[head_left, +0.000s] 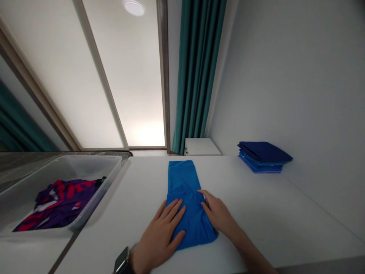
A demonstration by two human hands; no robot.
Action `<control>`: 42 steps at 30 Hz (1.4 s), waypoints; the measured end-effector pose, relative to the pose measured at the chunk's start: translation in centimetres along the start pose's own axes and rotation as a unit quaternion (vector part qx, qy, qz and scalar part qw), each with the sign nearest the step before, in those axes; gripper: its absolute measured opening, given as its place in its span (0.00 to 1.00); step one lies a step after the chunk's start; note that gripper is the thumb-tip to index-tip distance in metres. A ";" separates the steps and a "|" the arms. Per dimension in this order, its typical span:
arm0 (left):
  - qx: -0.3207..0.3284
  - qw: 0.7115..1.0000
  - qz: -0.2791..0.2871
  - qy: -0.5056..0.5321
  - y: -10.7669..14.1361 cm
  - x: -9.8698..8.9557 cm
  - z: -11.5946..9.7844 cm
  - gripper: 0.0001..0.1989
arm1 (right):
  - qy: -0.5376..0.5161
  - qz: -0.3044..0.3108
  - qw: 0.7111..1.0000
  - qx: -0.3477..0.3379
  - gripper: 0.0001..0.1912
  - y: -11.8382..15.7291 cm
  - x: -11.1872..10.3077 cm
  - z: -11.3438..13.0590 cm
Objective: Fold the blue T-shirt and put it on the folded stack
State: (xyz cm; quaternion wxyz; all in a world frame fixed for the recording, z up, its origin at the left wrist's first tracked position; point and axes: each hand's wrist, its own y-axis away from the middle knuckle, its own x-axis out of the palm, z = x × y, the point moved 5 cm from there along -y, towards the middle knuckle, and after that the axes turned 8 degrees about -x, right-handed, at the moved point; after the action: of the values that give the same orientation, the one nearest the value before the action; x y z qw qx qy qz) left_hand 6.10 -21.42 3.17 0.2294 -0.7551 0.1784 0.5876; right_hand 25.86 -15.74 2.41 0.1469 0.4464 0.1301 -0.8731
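A bright blue folded cloth (185, 182), probably a garment, lies as a long narrow strip on the white table, its near end wider than its far end. My left hand (161, 234), with a dark watch on the wrist, rests flat on its near left part, fingers spread. At its right edge, my right hand (218, 213) touches the fabric with the index finger stretched out and the thumb apart from it. The other fingers of that hand are partly hidden. Small wrinkles run across the cloth between both hands.
On the left stands a translucent plastic bin (114, 167) holding crumpled purple and red clothing (65, 203). A stack of folded blue cloths (264, 156) sits at the back right against the wall. Beyond the table (137, 198) are a white cabinet (202, 146) and a teal curtain (199, 76).
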 end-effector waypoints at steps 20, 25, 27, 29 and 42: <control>0.010 1.000 -0.016 -0.011 0.1 0.2 0.0 0.31 | 0.134 0.012 0.972 -0.194 0.28 3.9 2.4 3.6; 0.015 0.999 -0.033 0.004 0.1 -0.1 0.2 0.30 | -0.010 -0.145 0.984 -0.103 0.22 4.5 0.3 1.3; 0.013 0.999 -0.028 0.011 -0.3 -0.6 0.1 0.28 | -0.060 -0.206 0.976 -0.047 0.20 5.2 -0.4 0.0; 0.005 0.999 -0.032 0.020 -1.2 -1.6 -0.1 0.25 | -0.090 -0.221 0.971 -0.001 0.19 5.9 -0.5 -1.1; 0.041 0.999 0.012 0.033 -12.3 -1.0 -2.9 0.09 | -0.113 -0.165 0.979 0.023 0.19 7.4 0.2 -0.2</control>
State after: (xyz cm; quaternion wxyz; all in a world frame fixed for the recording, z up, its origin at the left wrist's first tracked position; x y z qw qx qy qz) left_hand 14.85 -12.81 6.47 0.2471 -0.7619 0.2185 0.5574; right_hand 28.69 -22.47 1.43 0.0043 0.3202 0.1644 -0.9330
